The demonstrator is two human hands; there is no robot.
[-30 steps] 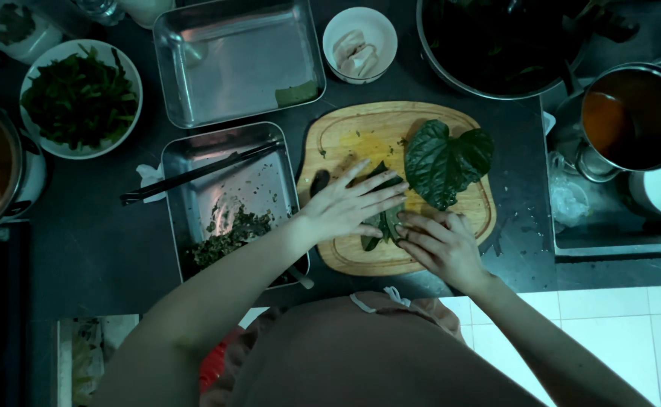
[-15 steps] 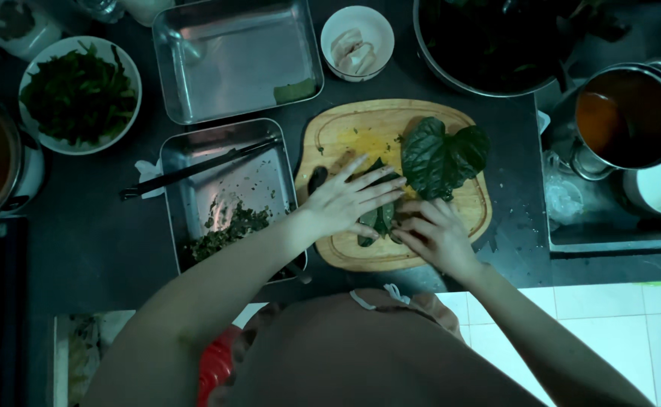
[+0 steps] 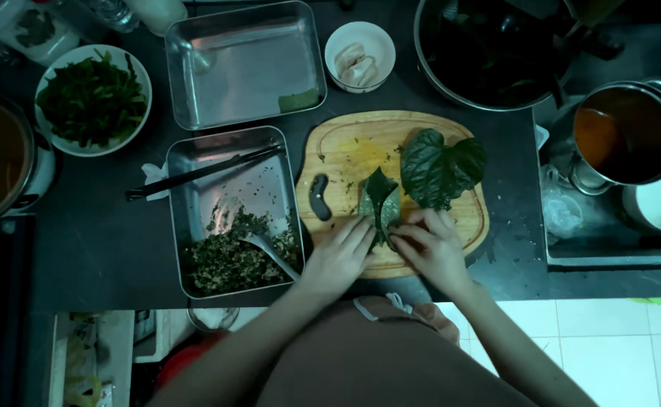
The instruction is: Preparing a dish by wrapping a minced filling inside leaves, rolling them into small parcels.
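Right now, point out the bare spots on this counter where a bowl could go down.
Bare counter lies left of the filling tray, below the greens bowl. The upper tray is nearly empty. The board's upper left is free. Crowded: both hands fold a leaf at the board's near edge; pots fill the right.

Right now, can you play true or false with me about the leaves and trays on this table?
1. Both hands, left hand and right hand, touch the folded leaf. True.
2. A flat leaf lies on the wooden cutting board. True.
3. The chopsticks rest in the white bowl. False: they lie across the tray with chopped filling.
4. The far metal tray is piled full. False: nearly bare.
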